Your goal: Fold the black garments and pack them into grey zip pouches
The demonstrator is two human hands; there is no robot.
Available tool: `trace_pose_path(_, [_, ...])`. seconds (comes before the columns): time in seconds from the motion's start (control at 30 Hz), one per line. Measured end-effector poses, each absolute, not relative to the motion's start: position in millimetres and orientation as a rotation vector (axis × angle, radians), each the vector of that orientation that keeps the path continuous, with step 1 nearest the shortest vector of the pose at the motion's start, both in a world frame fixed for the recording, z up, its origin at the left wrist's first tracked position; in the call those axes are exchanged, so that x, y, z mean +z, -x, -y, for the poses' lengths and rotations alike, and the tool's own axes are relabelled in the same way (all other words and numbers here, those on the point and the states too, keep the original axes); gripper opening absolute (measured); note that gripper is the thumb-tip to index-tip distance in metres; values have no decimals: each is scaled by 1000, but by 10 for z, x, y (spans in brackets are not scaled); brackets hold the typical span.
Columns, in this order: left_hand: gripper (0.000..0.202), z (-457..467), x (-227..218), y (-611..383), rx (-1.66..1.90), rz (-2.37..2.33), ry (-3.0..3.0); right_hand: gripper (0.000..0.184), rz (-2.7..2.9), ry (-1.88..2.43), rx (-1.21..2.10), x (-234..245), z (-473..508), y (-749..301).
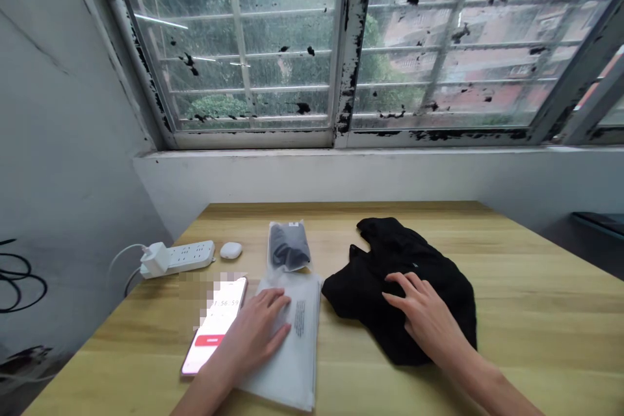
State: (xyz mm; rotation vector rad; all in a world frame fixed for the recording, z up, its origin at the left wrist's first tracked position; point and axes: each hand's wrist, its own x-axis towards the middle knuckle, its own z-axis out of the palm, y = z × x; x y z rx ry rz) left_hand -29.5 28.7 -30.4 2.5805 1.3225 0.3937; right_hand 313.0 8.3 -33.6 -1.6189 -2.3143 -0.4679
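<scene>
My left hand rests with its fingers apart on a frosted white plastic bag, which lies flat and carries small printed text. Over on the right, my right hand touches a black garment spread unevenly on the table, its thumb and fingers apart. Just behind the frosted bag sits a small clear bag with dark folded fabric inside. A phone with a lit screen lies beside my left wrist, which covers part of its edge.
A white power strip with a plugged-in charger lies at the left table edge. Near it is a white earbud case. The wooden table meets a wall below barred windows. Black cable hangs at far left.
</scene>
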Motion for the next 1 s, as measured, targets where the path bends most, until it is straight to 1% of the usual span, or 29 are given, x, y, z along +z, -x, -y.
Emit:
trace_pose_path(0.13, [46, -256, -274, 286, 336, -1333, -2573, 63, 2382, 1550, -159, -249, -149, -3291])
trace_pose_path(0.23, [49, -233, -271, 262, 329, -1359, -2587, 60, 2400, 1513, 53, -201, -226, -3409])
trace_pose_path(0.33, [46, -219, -247, 207, 270, -1399, -2618, 54, 2391, 1518, 149, -182, -301, -3470])
trace_pose_path(0.47, [39, -232, -137, 109, 120, -1432, -2663, 51, 2324, 1550, 158, -115, -380, -3435])
trace_pose_path(0.63, [39, -274, 11, 20, -50, -1448, -2704, 42, 2280, 1687, 17, 59, -439, -3265])
trace_pose_path(0.83, [41, -293, 16, 30, -14, -1439, -2712, 30, 2227, 1670, -142, 236, -506, -2869])
trace_pose_path(1.0, [40, -286, -16, 59, 36, -1410, -2739, 17, 2370, 1533, -54, 268, -677, -2432])
